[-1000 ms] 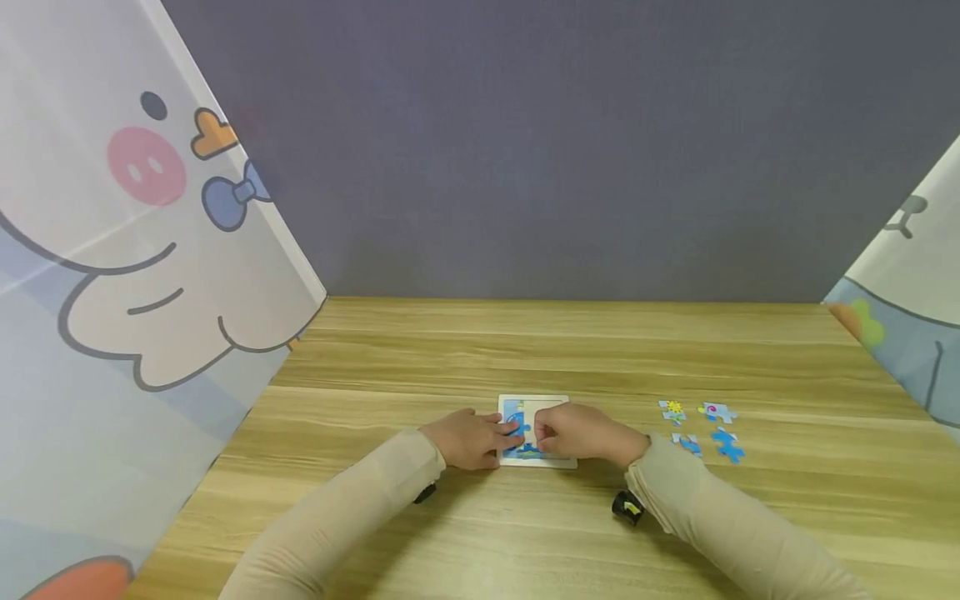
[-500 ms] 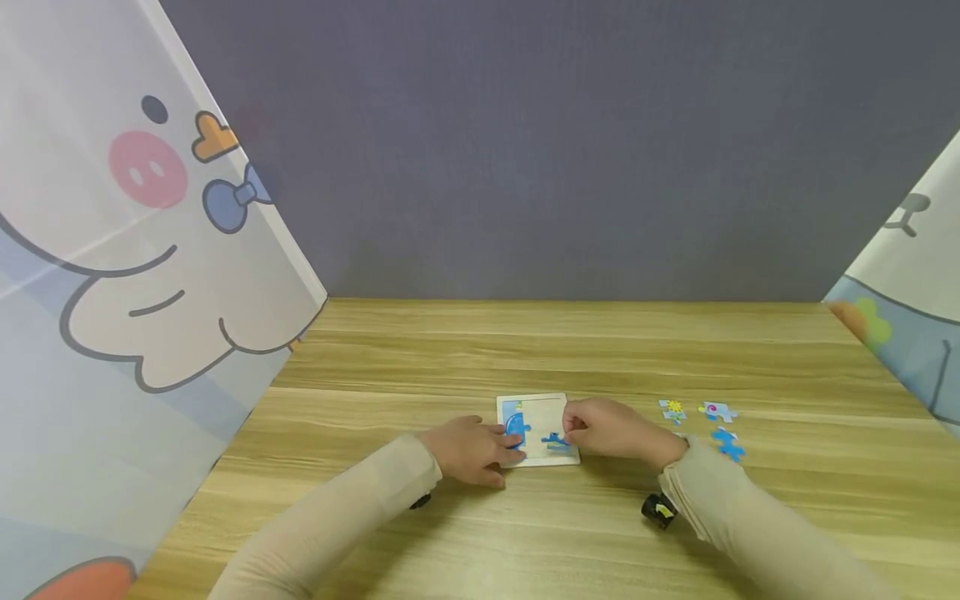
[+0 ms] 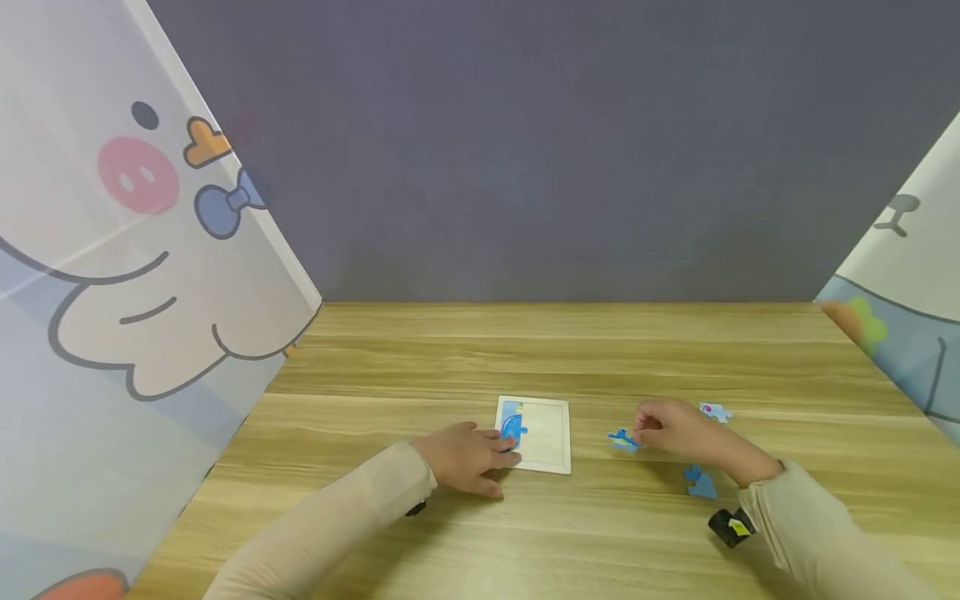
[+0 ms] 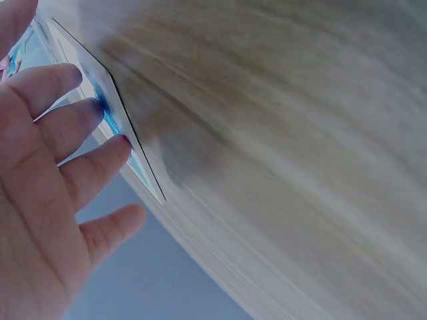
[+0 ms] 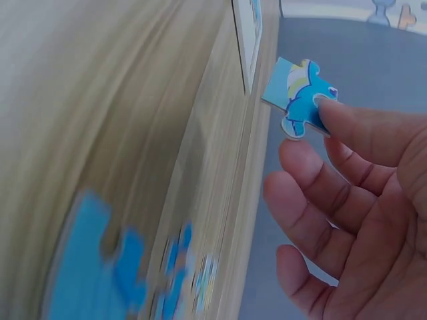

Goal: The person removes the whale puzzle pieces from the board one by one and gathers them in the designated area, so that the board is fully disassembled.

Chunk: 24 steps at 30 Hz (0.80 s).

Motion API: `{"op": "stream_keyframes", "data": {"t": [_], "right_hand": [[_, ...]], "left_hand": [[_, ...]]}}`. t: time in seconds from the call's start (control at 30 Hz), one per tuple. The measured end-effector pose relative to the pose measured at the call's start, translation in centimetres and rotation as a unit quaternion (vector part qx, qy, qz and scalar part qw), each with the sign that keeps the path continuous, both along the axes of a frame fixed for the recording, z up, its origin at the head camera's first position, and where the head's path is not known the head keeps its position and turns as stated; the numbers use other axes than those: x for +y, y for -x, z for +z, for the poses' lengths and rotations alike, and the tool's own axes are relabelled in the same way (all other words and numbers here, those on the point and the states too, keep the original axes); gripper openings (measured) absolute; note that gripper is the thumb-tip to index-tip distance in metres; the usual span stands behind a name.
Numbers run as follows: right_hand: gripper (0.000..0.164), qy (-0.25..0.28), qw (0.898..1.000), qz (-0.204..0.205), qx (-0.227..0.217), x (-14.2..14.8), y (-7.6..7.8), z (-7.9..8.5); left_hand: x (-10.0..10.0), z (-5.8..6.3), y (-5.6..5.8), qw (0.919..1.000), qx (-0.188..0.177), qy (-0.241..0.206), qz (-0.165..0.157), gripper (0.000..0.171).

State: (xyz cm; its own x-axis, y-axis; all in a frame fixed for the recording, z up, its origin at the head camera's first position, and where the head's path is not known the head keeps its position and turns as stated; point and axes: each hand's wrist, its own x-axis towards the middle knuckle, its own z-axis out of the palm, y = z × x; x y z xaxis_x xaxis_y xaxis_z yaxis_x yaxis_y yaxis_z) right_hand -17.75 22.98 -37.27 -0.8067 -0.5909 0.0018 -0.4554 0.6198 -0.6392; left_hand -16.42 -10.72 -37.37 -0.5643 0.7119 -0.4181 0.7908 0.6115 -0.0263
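Observation:
A white-rimmed jigsaw tray (image 3: 558, 471) lies on the wooden table, with joined blue puzzle pieces (image 3: 512, 421) along its left side and its bare base showing at right. My left hand (image 3: 465, 458) rests its spread fingertips on the tray's left edge and the pieces there. Off to the right of the tray, my right hand (image 3: 678, 431) pinches a jigsaw piece (image 5: 310, 100) between thumb and forefinger. That piece is blue with a yellow-green patch and a light blue corner. In the right wrist view it is held above the table, the other fingers loosely bent.
Loose jigsaw pieces lie around the right hand: a pale one with a pink swirl (image 3: 716, 412) beyond it and a light blue one (image 3: 701, 483) below the wrist. The hand and forearm hide part of that area. A grey panel (image 3: 570, 150) stands behind the table (image 3: 420, 350).
My right hand has moved right, off the tray, carrying the jigsaw piece that was at the tray's lower part. A light blue piece now shows below the right wrist. My left hand stays at the tray.

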Motion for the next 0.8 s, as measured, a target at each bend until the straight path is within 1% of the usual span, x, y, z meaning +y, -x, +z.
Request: {"op": "stream_keyframes", "data": {"t": [0.1,0.2,0.4,0.53,0.63,0.8], "right_hand": [[0.012,0.004,1.000,-0.006,0.007,1.5,-0.3,-0.1],[0.012,0.010,1.000,-0.004,0.022,2.9,-0.5,-0.2],[0.015,0.045,0.998,0.020,0.043,6.1,-0.4,-1.0],[0.017,0.067,0.997,0.030,0.034,8.0,-0.5,-1.5],[0.018,0.077,0.996,0.029,0.030,9.1,-0.6,-1.7],[0.018,0.070,0.997,0.031,0.017,10.2,-0.7,-1.7]], "left_hand": [[-0.1,0.1,-0.1,1.0000,-0.002,0.003,0.005,0.059],[-0.2,0.2,-0.1,0.9999,-0.005,0.004,0.012,0.060],[-0.3,0.2,-0.2,0.9997,-0.014,-0.002,0.021,0.061],[-0.3,0.0,-0.1,0.9995,-0.020,-0.006,0.025,0.063],[-0.3,0.0,-0.1,0.9993,-0.024,-0.009,0.026,0.064],[-0.2,0.0,-0.1,0.9994,-0.024,-0.011,0.024,0.064]]}}
